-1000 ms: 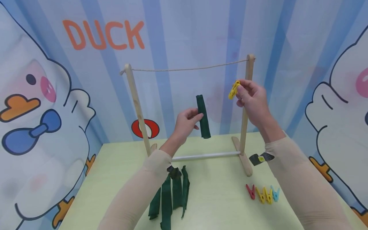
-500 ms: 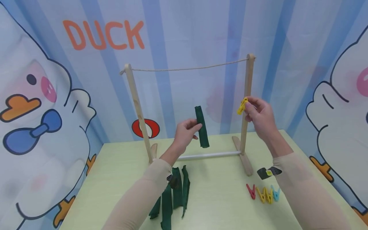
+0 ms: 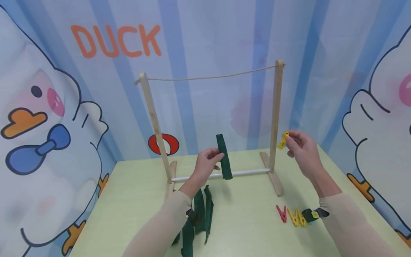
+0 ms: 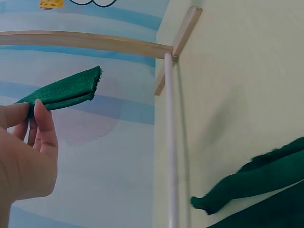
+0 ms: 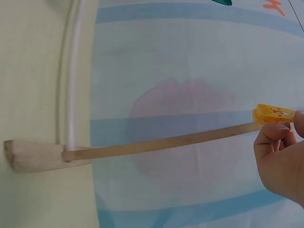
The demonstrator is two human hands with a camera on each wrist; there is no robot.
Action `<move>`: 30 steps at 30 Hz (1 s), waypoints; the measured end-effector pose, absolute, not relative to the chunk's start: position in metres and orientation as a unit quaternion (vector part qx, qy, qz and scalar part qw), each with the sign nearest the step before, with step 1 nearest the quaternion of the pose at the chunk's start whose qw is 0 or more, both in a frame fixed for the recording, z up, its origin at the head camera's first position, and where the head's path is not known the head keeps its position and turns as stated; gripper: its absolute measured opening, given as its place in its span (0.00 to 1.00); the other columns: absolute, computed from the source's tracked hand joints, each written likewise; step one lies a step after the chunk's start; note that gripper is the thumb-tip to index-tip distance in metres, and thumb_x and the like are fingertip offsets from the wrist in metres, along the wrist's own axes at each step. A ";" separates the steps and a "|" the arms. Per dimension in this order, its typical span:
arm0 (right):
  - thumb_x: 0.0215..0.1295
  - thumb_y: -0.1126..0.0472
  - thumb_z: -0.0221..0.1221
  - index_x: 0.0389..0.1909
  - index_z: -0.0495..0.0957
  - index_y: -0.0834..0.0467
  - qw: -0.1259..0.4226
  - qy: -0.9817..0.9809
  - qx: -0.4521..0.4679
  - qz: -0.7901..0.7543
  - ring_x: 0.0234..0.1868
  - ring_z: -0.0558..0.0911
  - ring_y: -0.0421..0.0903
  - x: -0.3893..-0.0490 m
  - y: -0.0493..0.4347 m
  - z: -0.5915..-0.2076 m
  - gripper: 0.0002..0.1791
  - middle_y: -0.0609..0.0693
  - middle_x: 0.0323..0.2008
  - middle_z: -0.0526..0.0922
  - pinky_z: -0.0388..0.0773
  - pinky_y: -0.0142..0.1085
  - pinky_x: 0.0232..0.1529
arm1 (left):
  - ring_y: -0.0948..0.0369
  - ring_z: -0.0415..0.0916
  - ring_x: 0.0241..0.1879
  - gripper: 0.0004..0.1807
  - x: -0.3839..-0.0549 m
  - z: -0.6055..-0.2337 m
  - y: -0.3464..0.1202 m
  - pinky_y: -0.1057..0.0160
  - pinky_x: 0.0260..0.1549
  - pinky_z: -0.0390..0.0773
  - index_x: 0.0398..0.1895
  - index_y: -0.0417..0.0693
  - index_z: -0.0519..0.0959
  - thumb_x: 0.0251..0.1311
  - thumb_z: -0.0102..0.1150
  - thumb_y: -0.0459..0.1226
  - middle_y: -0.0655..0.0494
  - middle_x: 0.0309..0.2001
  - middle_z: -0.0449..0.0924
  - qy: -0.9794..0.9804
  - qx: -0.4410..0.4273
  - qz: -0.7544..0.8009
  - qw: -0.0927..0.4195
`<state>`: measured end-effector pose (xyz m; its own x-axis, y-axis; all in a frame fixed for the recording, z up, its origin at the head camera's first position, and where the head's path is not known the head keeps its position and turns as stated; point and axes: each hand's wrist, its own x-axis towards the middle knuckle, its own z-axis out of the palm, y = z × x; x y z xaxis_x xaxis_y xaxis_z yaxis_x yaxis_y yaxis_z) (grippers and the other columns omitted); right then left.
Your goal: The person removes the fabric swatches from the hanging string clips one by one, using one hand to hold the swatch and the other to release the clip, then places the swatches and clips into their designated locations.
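My left hand (image 3: pixel 207 165) pinches a folded dark green cloth strip (image 3: pixel 224 157) between thumb and fingers, upright in the air in front of the rack's white bar. The left wrist view shows that green strip (image 4: pixel 71 90) folded lengthwise. Off to the right, my right hand (image 3: pixel 303 151) pinches a yellow clothespin (image 3: pixel 283 140), held just outside the rack's right post. Seen from the right wrist, the yellow clothespin (image 5: pixel 273 114) sits between thumb and fingertips. Above both hands runs a thin rope (image 3: pixel 208 77), with nothing hung on it.
A wooden rack's posts (image 3: pixel 275 117) stand on the pale table (image 3: pixel 250 221), joined low by a white bar (image 3: pixel 250 172). More green cloth strips (image 3: pixel 199 210) lie below my left arm. A red clothespin (image 3: pixel 282 214) and yellow clothespins (image 3: pixel 297 217) lie near my right forearm.
Both hands have come down, still holding the green strip and the yellow clothespin. The right hand has also moved right, past the post. Its wrist now covers most of the blue clothespin.
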<state>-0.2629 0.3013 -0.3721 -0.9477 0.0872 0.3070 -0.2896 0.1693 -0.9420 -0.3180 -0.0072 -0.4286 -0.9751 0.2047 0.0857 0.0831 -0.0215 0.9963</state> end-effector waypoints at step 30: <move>0.79 0.46 0.46 0.66 0.67 0.70 0.096 -0.882 -0.047 0.458 0.44 0.75 0.37 -0.199 0.352 -0.455 0.32 0.65 0.56 0.75 0.77 0.25 0.38 | 0.61 0.77 0.36 0.18 -0.276 -0.519 -0.017 0.65 0.22 0.73 0.55 0.39 0.81 0.66 0.64 0.40 0.51 0.45 0.83 0.747 0.016 0.660 0.082</move>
